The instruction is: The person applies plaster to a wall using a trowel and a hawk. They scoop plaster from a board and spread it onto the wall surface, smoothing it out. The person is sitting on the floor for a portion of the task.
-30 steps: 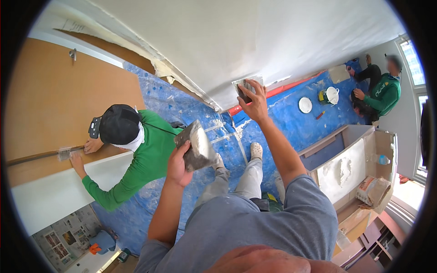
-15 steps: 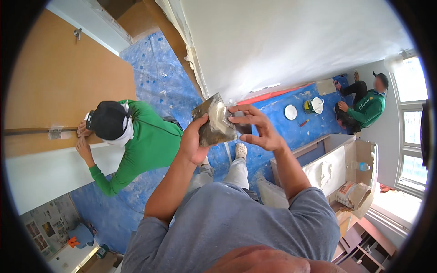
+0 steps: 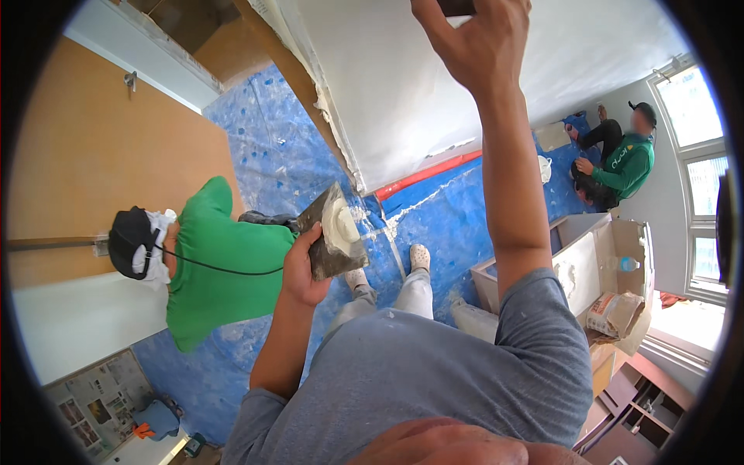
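My left hand [image 3: 304,271] grips a dirty metal plate [image 3: 335,262] that carries a lump of white filler [image 3: 339,222], held above the blue floor sheeting. My raised right hand [image 3: 484,39] is closed on a dark flat tool [image 3: 456,6] over the white wall [image 3: 387,93]; the tool is mostly hidden by my fingers and the top edge, so I cannot tell whether it touches the wall. A torn, filler-crusted edge [image 3: 325,108] runs down the wall's left side.
A co-worker in green [image 3: 225,271] bends at my left beside a wooden panel [image 3: 116,155]. Another person [image 3: 624,167] sits at the far right near windows. Blue sheeting [image 3: 434,209], a red strip [image 3: 418,177], a bucket [image 3: 545,170] and a cardboard-lined box with a paper sack [image 3: 612,314] are around me.
My right hand has left the plate and swung up with its tool. My left hand has lowered the plate slightly left. The green-clad co-worker has bent over, hands now hidden.
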{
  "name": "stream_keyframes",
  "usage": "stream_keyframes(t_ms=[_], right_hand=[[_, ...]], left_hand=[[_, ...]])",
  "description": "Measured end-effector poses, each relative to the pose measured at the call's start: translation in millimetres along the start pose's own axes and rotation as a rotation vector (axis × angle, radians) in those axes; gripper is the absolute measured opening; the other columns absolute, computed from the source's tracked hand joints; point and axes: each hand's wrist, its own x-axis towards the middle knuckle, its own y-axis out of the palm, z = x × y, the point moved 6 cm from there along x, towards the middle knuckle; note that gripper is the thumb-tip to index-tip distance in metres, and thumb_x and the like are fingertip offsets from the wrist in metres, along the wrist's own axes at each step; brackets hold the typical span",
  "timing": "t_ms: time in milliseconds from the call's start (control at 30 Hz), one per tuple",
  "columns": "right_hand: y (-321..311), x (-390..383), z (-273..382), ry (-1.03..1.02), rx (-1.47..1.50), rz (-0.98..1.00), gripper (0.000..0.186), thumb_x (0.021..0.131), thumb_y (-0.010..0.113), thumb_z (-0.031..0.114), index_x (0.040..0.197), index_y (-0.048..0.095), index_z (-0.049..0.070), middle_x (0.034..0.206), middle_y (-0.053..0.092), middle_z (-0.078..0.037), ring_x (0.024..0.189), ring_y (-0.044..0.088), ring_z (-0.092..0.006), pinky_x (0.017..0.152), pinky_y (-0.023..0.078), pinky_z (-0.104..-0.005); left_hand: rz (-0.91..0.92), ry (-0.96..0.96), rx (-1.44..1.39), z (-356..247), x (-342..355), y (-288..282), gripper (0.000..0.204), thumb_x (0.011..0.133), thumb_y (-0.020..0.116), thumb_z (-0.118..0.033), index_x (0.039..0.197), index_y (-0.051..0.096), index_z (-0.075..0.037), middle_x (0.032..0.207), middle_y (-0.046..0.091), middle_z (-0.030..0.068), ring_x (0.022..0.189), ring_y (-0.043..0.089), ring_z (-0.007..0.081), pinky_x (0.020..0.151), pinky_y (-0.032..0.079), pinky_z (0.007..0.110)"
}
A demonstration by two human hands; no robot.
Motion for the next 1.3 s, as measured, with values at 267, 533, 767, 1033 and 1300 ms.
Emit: stream_keyframes(t_ms=[267, 533, 767, 1033, 1300], right_hand=[[39, -81, -31, -0.037, -0.03, 0.025, 0.055, 0.07, 0.084, 0.027, 0.124, 0.074, 0.028, 0.136, 0.058, -0.008, 0.131, 0.049, -0.0347, 0.108, 0.036, -0.0489], [89, -210, -55, 0.114, 0.014, 0.136, 0.056, 0.068, 0.085, 0.028, 0.123, 0.074, 0.033, 0.139, 0.057, -0.005, 0.138, 0.042, -0.0339, 0.11, 0.031, -0.0563], [116, -279, -71, 0.171, 0.029, 0.16, 0.056, 0.067, 0.086, 0.027, 0.122, 0.074, 0.035, 0.139, 0.058, -0.002, 0.138, 0.042, -0.0324, 0.111, 0.03, -0.0582], [136, -351, -80, 0.264, 0.02, 0.307, 0.053, 0.075, 0.083, 0.028, 0.126, 0.072, 0.033, 0.143, 0.056, -0.003, 0.14, 0.041, -0.0322, 0.111, 0.028, -0.0617], [83, -400, -75, 0.589, 0.099, 0.623, 0.054, 0.078, 0.08, 0.027, 0.131, 0.07, 0.027, 0.145, 0.054, -0.01, 0.141, 0.042, -0.0356, 0.111, 0.028, -0.0653]], left_hand=[[-0.13, -0.115, -0.089, 16, -19, -45, 0.033, 0.104, 0.05, -0.018, 0.133, 0.058, -0.005, 0.125, 0.068, 0.008, 0.113, 0.067, 0.0218, 0.098, 0.054, 0.042], [-0.214, -0.181, -0.089, 31, -21, -74, 0.036, 0.105, 0.052, -0.02, 0.136, 0.057, -0.004, 0.128, 0.067, 0.0085, 0.117, 0.065, 0.0224, 0.102, 0.051, 0.042], [-0.269, -0.204, -0.037, 40, -31, -77, 0.035, 0.105, 0.051, -0.021, 0.136, 0.057, -0.005, 0.127, 0.067, 0.0073, 0.115, 0.065, 0.0217, 0.102, 0.05, 0.041], [-0.261, -0.177, 0.038, 39, -35, -65, 0.034, 0.105, 0.05, -0.022, 0.134, 0.058, -0.005, 0.124, 0.068, 0.0073, 0.113, 0.066, 0.021, 0.099, 0.051, 0.04], [-0.162, -0.134, 0.006, 45, -40, -24, 0.033, 0.105, 0.051, -0.023, 0.132, 0.06, -0.006, 0.123, 0.069, 0.0068, 0.11, 0.068, 0.02, 0.097, 0.053, 0.039]])
